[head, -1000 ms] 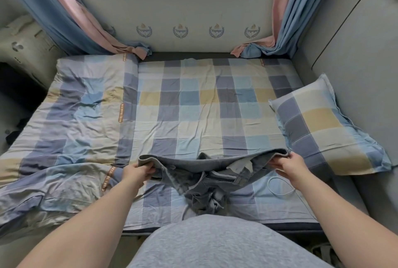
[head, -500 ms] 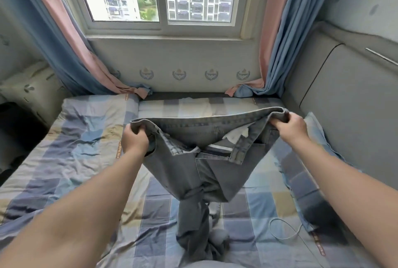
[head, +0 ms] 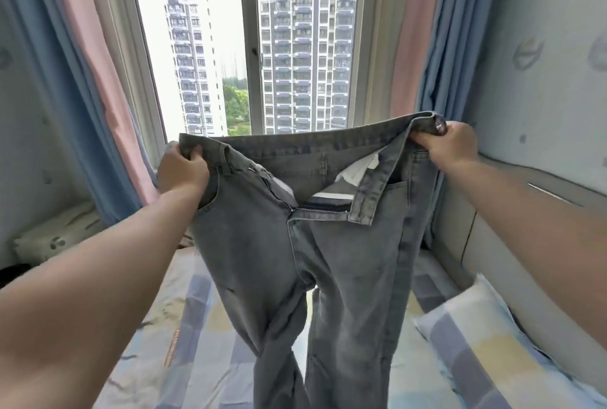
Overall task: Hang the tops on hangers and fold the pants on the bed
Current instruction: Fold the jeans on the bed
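Head view of a pair of grey denim pants (head: 345, 261) held up in front of the window (head: 305, 47). The left hand (head: 182, 170) gripped the left end of the waistband (head: 328, 142), with its fingers curled round the top edge. The right hand (head: 451, 146) gripped the opposite end in a closed fist, slightly higher than the left. Both arms were stretched forward, so the waistband ran taut between the two hands, rising toward the right.

The pants hung entirely below the two grips, front side toward the camera. The fly (head: 318, 210) was open and one flap of the front was folded outward, showing pale pocket lining. The two legs dropped side by side, and the leg on the left side was twisted partway down. Both legs passed out of the lower edge of the picture, so it could not be told whether the hems touched the bed (head: 197, 326).

The bed lay beneath the pants and was covered in a checked sheet of blue, yellow and white. A pillow (head: 466, 343) in the same check lay at the right, beside a padded wall panel (head: 492, 261). Pink and blue curtains (head: 82, 80) hung at both sides of the window.
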`<action>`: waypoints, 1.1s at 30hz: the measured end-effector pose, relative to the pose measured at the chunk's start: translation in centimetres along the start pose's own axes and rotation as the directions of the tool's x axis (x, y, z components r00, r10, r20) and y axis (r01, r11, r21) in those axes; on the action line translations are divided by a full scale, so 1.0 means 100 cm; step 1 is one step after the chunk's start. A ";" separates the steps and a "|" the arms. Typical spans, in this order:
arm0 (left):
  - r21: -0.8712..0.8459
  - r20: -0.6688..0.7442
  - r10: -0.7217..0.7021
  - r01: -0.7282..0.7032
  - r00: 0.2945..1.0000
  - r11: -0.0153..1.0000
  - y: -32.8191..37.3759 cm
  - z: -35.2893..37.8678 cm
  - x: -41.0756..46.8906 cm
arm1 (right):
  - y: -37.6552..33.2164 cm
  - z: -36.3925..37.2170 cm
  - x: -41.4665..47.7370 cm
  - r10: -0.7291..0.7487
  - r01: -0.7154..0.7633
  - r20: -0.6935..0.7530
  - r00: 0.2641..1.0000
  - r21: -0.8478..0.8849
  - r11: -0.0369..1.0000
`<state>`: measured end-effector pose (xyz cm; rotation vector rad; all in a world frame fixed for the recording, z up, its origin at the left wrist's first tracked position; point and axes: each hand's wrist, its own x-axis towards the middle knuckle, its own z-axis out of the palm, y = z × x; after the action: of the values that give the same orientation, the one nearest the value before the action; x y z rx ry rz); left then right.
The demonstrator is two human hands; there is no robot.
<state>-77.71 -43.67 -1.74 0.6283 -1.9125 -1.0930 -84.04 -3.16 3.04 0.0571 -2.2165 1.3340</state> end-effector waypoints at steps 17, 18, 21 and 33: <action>-0.049 0.275 -0.326 0.352 0.904 0.935 0.114 -0.032 0.068 | -0.122 -0.022 0.049 0.223 -0.236 0.087 0.971 0.183 0.954; -0.045 0.348 -0.358 0.397 0.866 0.917 0.116 -0.031 0.071 | -0.127 -0.020 0.047 0.273 -0.298 0.147 0.951 0.193 0.935; -0.114 0.452 -0.408 0.505 0.793 0.856 0.117 -0.029 0.071 | -0.140 -0.013 0.042 0.343 -0.405 0.294 0.892 0.183 0.896; -0.491 0.505 -0.012 0.299 0.863 0.818 0.201 0.004 0.010 | -0.206 0.016 0.018 0.055 -0.252 0.531 0.845 0.306 0.918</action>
<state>-78.98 -34.22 15.99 0.1852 -1.8064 -1.9753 -79.96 -14.51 19.94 0.4271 -2.3939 2.0069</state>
